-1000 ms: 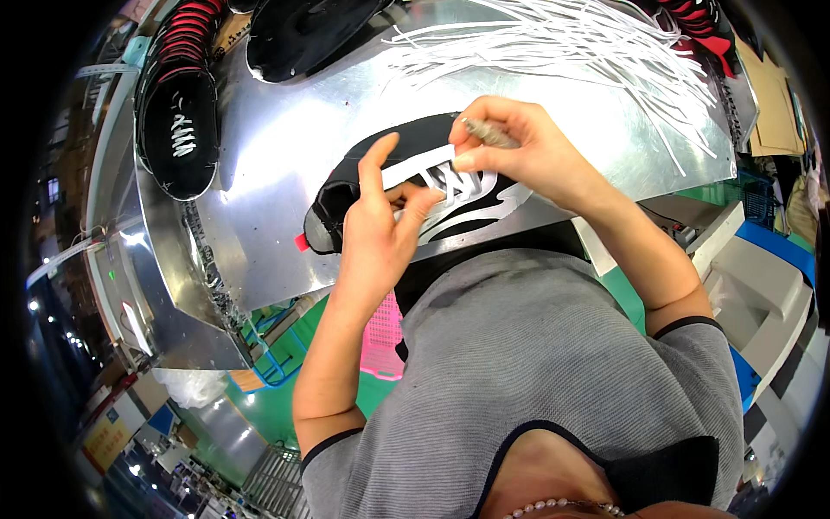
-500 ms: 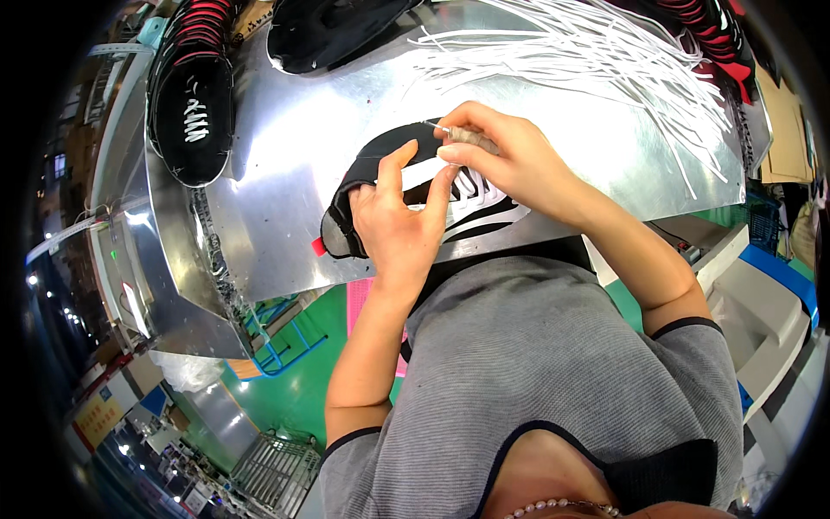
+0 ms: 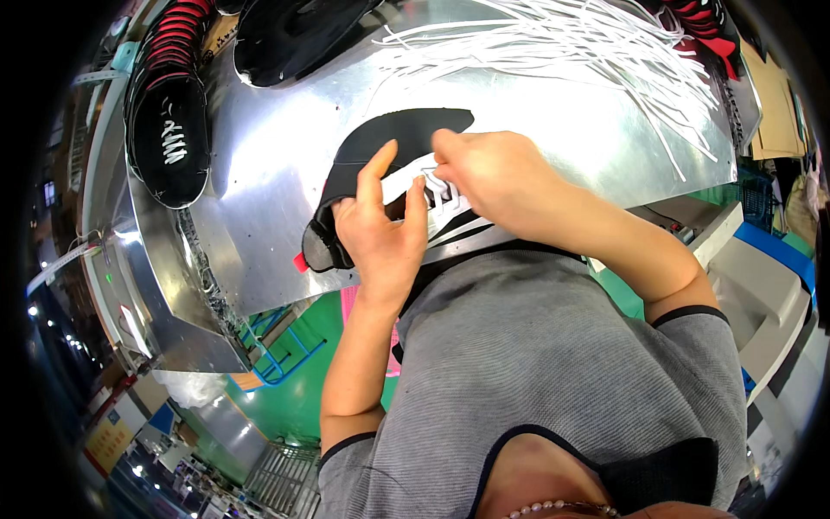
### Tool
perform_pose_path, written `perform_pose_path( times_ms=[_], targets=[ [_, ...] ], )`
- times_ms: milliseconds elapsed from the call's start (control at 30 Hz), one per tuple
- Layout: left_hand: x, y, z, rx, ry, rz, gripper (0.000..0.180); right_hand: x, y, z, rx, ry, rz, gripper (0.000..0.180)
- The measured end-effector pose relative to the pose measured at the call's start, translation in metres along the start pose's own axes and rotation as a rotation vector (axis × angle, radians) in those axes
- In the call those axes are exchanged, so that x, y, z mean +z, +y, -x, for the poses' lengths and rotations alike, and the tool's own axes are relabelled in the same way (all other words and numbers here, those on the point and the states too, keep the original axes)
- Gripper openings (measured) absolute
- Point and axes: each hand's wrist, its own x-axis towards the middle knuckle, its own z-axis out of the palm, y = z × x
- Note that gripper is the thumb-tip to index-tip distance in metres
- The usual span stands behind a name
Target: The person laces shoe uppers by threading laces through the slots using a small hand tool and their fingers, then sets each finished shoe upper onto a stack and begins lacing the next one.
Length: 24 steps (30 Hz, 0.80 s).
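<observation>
A black shoe upper [image 3: 405,128] with white laces [image 3: 443,197] lies on the metal tabletop, a red tab at its heel end. My left hand [image 3: 378,235] grips it around the opening. Its index finger and thumb lie on either side of a white strip, while the other fingers are partly hidden in the upper. Over the laces, my right hand [image 3: 497,182] is closed and slightly blurred. The wooden-handled awl seen in it earlier is now hidden by the fingers and the back of the hand.
Loose white laces [image 3: 553,48] spread across the far table. Black shoe parts [image 3: 294,39] lie at the far left of them. Along the left edge stands a row of nested black-and-red uppers [image 3: 170,130], with more uppers [image 3: 713,43] at the far right.
My right hand has turned knuckles up and shifted slightly nearer, hiding the awl. The upper and my left hand appear a little further left as the whole view shifts.
</observation>
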Motion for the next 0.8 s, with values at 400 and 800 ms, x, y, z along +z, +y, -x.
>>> perform_pose_path(
  times_ms=[400, 800],
  targets=[
    [-0.017, 0.004, -0.003, -0.451, -0.150, 0.526, 0.044, -0.041, 0.003, 0.010, 0.183, -0.004, -0.097, 0.015],
    [-0.032, 0.009, -0.018, -0.556, -0.360, 0.791, 0.048, 0.022, 0.019, 0.003, 0.073, 0.483, -0.512, 0.014]
  ],
)
